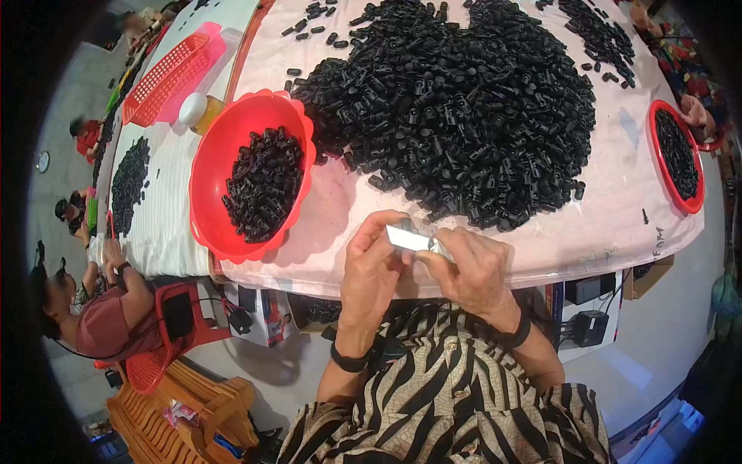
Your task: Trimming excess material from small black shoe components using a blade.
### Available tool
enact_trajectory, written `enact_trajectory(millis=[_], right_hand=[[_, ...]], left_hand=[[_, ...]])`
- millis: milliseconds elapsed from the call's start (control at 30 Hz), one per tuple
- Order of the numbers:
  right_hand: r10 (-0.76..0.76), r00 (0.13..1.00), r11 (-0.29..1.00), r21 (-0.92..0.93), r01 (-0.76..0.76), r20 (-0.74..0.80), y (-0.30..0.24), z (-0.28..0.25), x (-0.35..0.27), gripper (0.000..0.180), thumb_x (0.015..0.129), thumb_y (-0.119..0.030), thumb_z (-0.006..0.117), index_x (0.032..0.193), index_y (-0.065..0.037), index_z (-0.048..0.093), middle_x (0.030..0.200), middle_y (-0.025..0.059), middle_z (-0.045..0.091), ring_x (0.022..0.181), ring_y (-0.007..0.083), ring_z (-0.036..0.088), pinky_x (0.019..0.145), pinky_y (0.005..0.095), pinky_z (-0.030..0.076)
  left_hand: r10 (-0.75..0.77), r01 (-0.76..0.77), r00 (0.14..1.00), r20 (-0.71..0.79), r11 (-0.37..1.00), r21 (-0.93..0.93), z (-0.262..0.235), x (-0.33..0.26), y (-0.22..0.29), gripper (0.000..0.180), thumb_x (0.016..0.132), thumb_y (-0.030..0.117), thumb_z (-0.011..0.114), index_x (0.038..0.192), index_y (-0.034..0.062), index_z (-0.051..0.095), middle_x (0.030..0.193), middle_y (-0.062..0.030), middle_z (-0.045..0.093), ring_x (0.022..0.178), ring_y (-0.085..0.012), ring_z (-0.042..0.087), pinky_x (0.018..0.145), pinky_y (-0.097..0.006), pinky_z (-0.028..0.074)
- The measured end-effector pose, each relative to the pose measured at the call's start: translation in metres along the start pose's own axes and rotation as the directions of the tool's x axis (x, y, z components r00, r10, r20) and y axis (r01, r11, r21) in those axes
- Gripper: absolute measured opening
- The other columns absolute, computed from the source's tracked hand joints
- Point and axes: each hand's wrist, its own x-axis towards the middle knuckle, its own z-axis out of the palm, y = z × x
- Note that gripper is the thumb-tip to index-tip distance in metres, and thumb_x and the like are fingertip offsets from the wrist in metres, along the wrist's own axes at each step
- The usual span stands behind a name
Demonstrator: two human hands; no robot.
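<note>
Left hand (368,267): the thumb and fingers are pinching the left end of a small white object (405,237). Right hand (473,271): the fingers are curling inward and closing on the right end of the same object. The white object is spanning the gap between the two sets of fingers, near the close edge of the pink-covered surface (340,187). The fingers are partly covering the object, so its exact kind is probably not determinable from this view.

Directly ahead of the fingers, a large heap of black parts (464,108) is lying on the surface, its near edge ending just beyond the fingertips. To the left of the fingers, a red scalloped bowl (207,185) is holding a batch of similar black pieces (263,189). Beyond that bowl, a white-capped jar (195,113) is standing close to its rim, and a red perforated basket (162,87) is lying farther out.

Well to the right of the fingers, a smaller red bowl (699,203) is containing more black pieces. Below the fingers, black bands (352,357) are encircling both wrists. Far to the left, a co-worker (116,317) is sitting on a red chair (145,370).
</note>
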Motion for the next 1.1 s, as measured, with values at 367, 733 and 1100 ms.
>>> enact_trajectory(millis=[367,733,1100], right_hand=[[0.018,1.0,1.0,0.016,-0.018,-0.011,-0.002,-0.001,0.001,0.026,0.08,-0.02,0.071,0.092,0.0,0.061,0.06,0.0081,0.055,0.048,0.0208,0.056,0.042,0.0319,0.043],[-0.002,1.0,1.0,0.031,0.002,0.006,-0.002,-0.001,0.002,0.023,0.081,-0.02,0.071,0.089,-0.001,0.06,0.06,0.0076,0.055,0.047,0.0205,0.055,0.042,0.032,0.043],[0.099,0.979,0.987,0.143,-0.074,-0.177,0.006,0.002,-0.004,0.021,0.08,-0.014,0.07,0.089,0.001,0.059,0.063,0.0092,0.058,0.047,0.0191,0.056,0.041,0.0307,0.042]], left_hand=[[0.0,0.0,1.0,-0.028,1.0,0.003,0.004,0.001,0.0,0.021,0.089,0.007,0.057,0.109,-0.0001,0.055,0.094,-0.0069,0.06,0.071,-0.011,0.052,0.068,-0.022,0.044],[-0.067,0.067,0.997,0.023,0.998,0.022,-0.002,0.002,0.004,0.021,0.09,0.011,0.055,0.108,-0.0007,0.056,0.09,-0.0057,0.06,0.068,-0.0096,0.051,0.062,-0.02,0.042],[-0.063,0.063,0.998,-0.014,0.997,0.045,0.003,0.004,0.002,0.024,0.091,0.009,0.055,0.113,-0.0008,0.057,0.09,-0.0076,0.061,0.066,-0.0101,0.051,0.062,-0.021,0.044]])
